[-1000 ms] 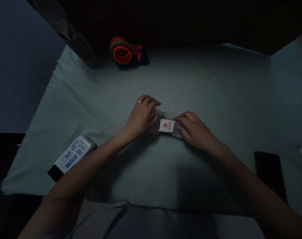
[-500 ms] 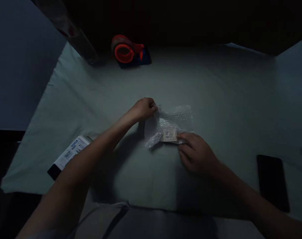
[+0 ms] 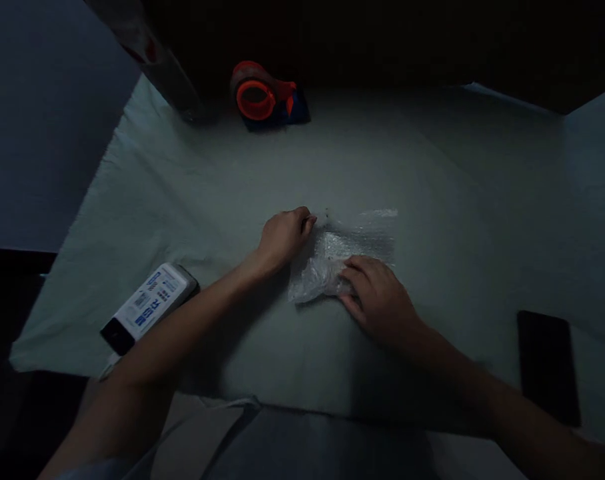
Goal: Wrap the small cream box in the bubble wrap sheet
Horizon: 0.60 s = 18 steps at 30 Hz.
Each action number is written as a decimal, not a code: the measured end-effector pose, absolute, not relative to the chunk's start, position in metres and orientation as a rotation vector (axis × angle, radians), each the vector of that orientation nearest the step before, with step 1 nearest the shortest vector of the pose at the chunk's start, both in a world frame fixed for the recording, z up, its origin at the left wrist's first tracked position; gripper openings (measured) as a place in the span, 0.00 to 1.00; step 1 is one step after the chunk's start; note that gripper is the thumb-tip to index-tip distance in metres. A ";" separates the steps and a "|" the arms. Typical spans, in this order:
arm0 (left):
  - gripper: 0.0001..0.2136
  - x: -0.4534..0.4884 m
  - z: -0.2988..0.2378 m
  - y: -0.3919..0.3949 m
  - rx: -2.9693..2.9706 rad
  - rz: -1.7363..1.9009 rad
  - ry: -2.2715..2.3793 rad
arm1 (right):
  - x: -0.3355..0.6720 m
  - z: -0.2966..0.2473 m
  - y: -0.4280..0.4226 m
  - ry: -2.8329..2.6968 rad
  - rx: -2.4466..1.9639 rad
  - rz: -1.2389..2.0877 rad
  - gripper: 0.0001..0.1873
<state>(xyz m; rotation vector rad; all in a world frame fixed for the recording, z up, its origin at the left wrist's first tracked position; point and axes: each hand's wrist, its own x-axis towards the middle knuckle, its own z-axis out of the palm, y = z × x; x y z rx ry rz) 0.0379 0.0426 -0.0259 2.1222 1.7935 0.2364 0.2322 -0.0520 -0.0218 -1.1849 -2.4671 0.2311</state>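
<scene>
A sheet of clear bubble wrap [image 3: 367,237] lies spread on a pale green cloth [image 3: 222,173] in dim light. My left hand [image 3: 282,237] is closed in a pinch on the wrap's far left corner. My right hand [image 3: 377,297] presses down on the near part of the wrap, fingers curled over a bunched fold. A small white card seen earlier is now hidden under the wrap and my right hand.
An orange tape dispenser [image 3: 262,100] sits at the back of the cloth. A white box with blue print [image 3: 150,307] lies near the left front edge. A black phone [image 3: 547,363] lies at the right. A dark pole [image 3: 152,53] leans at the back left.
The wrap was opened out from a tight bundle. My right hand slid left and covered the small white card; my left hand kept its pinch on the corner.
</scene>
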 end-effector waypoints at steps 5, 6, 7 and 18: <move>0.13 0.039 -0.028 0.041 2.141 0.223 1.785 | 0.241 -0.020 -0.094 -2.392 -1.000 0.262 0.10; 0.13 0.039 -0.027 0.041 2.140 0.246 1.768 | 0.242 -0.019 -0.094 -2.364 -1.021 0.310 0.10; 0.13 0.038 -0.026 0.040 2.134 0.280 1.751 | 0.243 -0.018 -0.090 -2.332 -1.060 0.361 0.12; 0.10 0.037 -0.037 0.046 2.132 0.652 1.534 | 0.243 -0.001 -0.078 -2.318 -1.132 0.758 0.12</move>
